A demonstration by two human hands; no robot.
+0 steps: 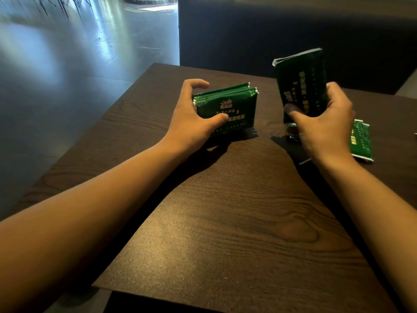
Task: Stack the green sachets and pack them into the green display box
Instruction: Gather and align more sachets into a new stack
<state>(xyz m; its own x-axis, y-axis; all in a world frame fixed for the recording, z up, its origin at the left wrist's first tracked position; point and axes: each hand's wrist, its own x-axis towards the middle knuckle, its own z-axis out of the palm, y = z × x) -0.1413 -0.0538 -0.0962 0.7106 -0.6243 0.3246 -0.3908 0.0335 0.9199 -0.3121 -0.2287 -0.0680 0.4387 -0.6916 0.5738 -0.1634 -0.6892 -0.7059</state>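
A stack of green sachets (234,105) stands on edge on the dark wooden table (225,222), left of centre. My left hand (194,118) grips this stack, thumb on its front face and fingers curled over the far side. My right hand (325,127) holds another bunch of green sachets (302,84) upright above the table, blurred by motion. More green sachets (361,141) lie flat on the table to the right of my right hand, partly hidden by it. No green display box is in view.
A dark upholstered bench back (293,30) rises behind the table's far edge. A shiny grey floor (67,64) lies to the left, past the table's left edge. Small green scraps or sachet ends (293,129) lie under my right hand.
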